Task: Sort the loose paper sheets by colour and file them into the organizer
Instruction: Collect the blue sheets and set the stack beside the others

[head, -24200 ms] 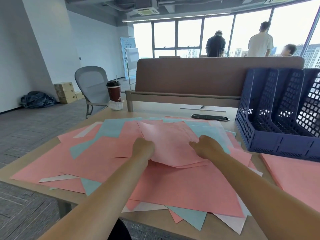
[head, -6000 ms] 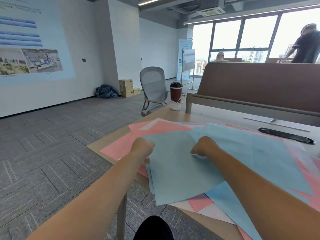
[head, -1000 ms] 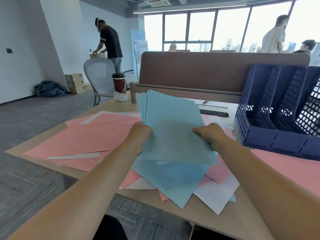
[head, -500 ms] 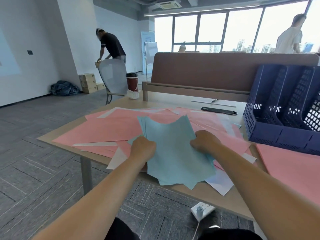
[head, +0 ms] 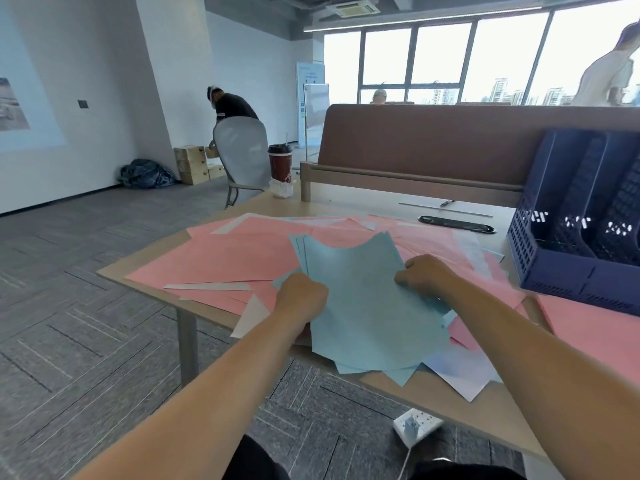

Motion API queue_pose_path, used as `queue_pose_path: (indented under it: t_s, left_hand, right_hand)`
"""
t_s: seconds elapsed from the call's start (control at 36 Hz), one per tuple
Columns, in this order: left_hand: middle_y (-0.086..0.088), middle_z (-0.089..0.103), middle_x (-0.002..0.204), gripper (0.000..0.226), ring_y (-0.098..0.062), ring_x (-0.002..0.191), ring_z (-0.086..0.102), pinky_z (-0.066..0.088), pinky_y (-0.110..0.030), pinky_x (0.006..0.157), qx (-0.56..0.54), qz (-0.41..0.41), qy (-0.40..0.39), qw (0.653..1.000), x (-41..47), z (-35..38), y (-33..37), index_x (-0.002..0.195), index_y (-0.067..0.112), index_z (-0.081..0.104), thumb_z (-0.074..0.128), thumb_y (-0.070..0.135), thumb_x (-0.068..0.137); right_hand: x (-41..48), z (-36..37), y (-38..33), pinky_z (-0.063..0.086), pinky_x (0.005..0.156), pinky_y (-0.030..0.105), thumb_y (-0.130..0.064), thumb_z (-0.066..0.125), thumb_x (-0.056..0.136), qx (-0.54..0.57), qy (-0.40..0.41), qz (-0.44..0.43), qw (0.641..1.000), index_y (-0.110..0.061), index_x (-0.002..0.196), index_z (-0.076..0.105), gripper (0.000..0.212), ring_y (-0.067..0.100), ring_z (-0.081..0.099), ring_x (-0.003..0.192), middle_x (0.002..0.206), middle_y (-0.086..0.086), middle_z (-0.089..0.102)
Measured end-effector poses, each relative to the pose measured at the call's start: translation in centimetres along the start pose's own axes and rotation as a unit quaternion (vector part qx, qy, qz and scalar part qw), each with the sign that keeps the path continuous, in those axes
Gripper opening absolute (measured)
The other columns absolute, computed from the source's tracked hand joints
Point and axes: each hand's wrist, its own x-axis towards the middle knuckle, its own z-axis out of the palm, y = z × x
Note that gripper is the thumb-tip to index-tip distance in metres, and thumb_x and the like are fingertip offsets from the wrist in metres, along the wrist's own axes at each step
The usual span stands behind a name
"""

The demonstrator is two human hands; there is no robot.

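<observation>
Far to the left of and beyond the stack of light blue paper sheets (head: 363, 299) stands a grey mesh-backed office chair (head: 242, 150). Just right of it, a dark red paper cup with a black lid (head: 280, 164) sits on the back corner of the light wooden table (head: 346, 202). Loose salmon-pink paper sheets (head: 225, 258) lie spread flat over the table to the left of and behind the blue stack, with a few white strips showing among them. The left hand (head: 301, 296) has its fingers curled round the blue stack's left edge and grips it. The stack is held between both hands near the table's front edge. Its sheets are slightly fanned at the upper left corner, its top edge sags in a curve, and its lower corners overlap the loose paper beneath. The right hand (head: 424, 275) is curled the same way and grips the stack's right edge. Below and right of the stack, a white sheet (head: 460, 372) juts over the front of the table. Beyond the stack to the right lies a black oval cable cover (head: 457, 224). Further right stands the navy blue plastic mesh organizer (head: 571, 271), well apart from the stack. A flat pile of pink paper (head: 595, 327) lies in front of it.
</observation>
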Motion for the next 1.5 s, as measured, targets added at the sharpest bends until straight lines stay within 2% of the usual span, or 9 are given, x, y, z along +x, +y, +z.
queue_pose_path:
  t_s: [0.17, 0.5, 0.67, 0.81, 0.97, 1.08, 1.22, 1.39, 1.5]
  left_hand:
    - [-0.004, 0.044, 0.07, 0.013, -0.022, 0.065, 0.04, 0.026, -0.028, 0.055, 0.017, -0.004, 0.0, 1.0, 0.2, -0.1, 0.4, 0.074, 0.009, 0.046, 0.05, 0.004, 0.085]
    - [-0.004, 0.05, 0.075, 0.006, -0.022, 0.068, 0.044, 0.03, -0.027, 0.055, 0.038, -0.002, -0.014, 0.999, 0.2, -0.5, 0.4, 0.08, 0.007, 0.052, 0.049, 0.003, 0.083]
    - [-0.005, 0.046, 0.073, 0.009, -0.022, 0.067, 0.041, 0.027, -0.026, 0.053, 0.038, -0.009, -0.023, 0.999, 0.5, -0.8, -0.1, 0.076, 0.007, 0.046, 0.049, 0.002, 0.084]
    - [-0.002, 0.048, 0.072, 0.015, -0.022, 0.071, 0.046, 0.03, -0.026, 0.052, 0.041, -0.006, -0.029, 0.999, 0.4, -0.7, -0.1, 0.072, 0.01, 0.048, 0.05, 0.004, 0.085]
    - [-0.008, 0.053, 0.077, 0.016, -0.021, 0.066, 0.044, 0.03, -0.027, 0.054, 0.062, -0.009, -0.027, 0.998, 0.5, -0.6, -0.2, 0.073, 0.005, 0.05, 0.05, 0.001, 0.088]
    - [-0.014, 0.062, 0.097, 0.011, -0.025, 0.082, 0.052, 0.037, -0.026, 0.064, 0.028, -0.019, 0.005, 0.999, 0.5, -0.7, 0.0, 0.097, 0.0, 0.061, 0.052, 0.003, 0.091]
    - [-0.009, 0.055, 0.087, 0.015, -0.025, 0.08, 0.05, 0.033, -0.026, 0.053, -0.101, -0.045, 0.051, 0.993, 0.0, -0.9, 0.5, 0.102, -0.002, 0.059, 0.053, 0.0, 0.089]
    - [-0.016, 0.053, 0.103, 0.034, -0.025, 0.088, 0.048, 0.036, -0.03, 0.069, -0.167, -0.104, 0.018, 0.98, -0.7, -0.3, 2.0, 0.125, -0.007, 0.053, 0.05, -0.001, 0.091]
    - [-0.008, 0.044, 0.082, 0.035, -0.018, 0.07, 0.04, 0.031, -0.027, 0.06, -0.162, -0.099, -0.01, 0.982, -0.9, -0.3, 2.8, 0.13, -0.007, 0.047, 0.047, -0.002, 0.095]
  right_hand:
    - [0.8, -0.2, -0.4, 0.048, 0.077, 0.032, -0.029, 0.062, 0.085, -0.006, -0.031, 0.004, 0.999, -0.001, 0.107, 0.071, 0.037, 0.024, 0.057, 0.085, 0.115, 0.015, 0.068]
    - [0.4, -0.8, -1.1, 0.047, 0.059, 0.028, -0.022, 0.066, 0.091, 0.169, -0.052, 0.028, 0.984, -0.002, 0.106, 0.07, 0.026, 0.022, 0.065, 0.072, 0.095, 0.01, 0.07]
    - [0.4, -1.0, -1.1, 0.047, 0.061, 0.027, -0.016, 0.07, 0.087, 0.176, -0.026, 0.006, 0.984, 0.002, 0.104, 0.07, 0.025, 0.022, 0.062, 0.072, 0.096, 0.013, 0.069]
    - [0.3, -0.4, -0.8, 0.057, 0.088, 0.046, -0.013, 0.077, 0.077, 0.131, -0.009, 0.018, 0.991, 0.002, 0.096, 0.07, 0.025, 0.035, 0.068, 0.091, 0.1, 0.018, 0.071]
    - [-0.4, -0.5, -0.3, 0.057, 0.087, 0.047, -0.003, 0.074, 0.077, 0.176, 0.005, 0.006, 0.984, 0.004, 0.096, 0.069, 0.021, 0.037, 0.067, 0.093, 0.1, 0.021, 0.069]
    - [-1.1, -0.7, 0.1, 0.048, 0.069, 0.034, -0.007, 0.072, 0.076, 0.195, 0.064, -0.02, 0.978, 0.003, 0.088, 0.064, 0.018, 0.028, 0.058, 0.077, 0.091, 0.02, 0.066]
    - [-2.1, -0.8, 0.7, 0.055, 0.077, 0.043, -0.013, 0.073, 0.079, 0.31, 0.133, 0.0, 0.941, 0.005, 0.091, 0.063, 0.023, 0.033, 0.065, 0.08, 0.094, 0.021, 0.07]
    - [-3.4, -0.2, 1.9, 0.059, 0.082, 0.052, -0.011, 0.073, 0.084, 0.419, 0.15, 0.066, 0.893, -0.009, 0.077, 0.064, 0.011, 0.037, 0.071, 0.085, 0.089, 0.016, 0.073]
    - [-4.0, -0.2, 2.8, 0.059, 0.082, 0.05, -0.011, 0.073, 0.085, 0.443, 0.153, 0.1, 0.878, -0.007, 0.068, 0.066, 0.019, 0.036, 0.071, 0.081, 0.086, 0.017, 0.072]
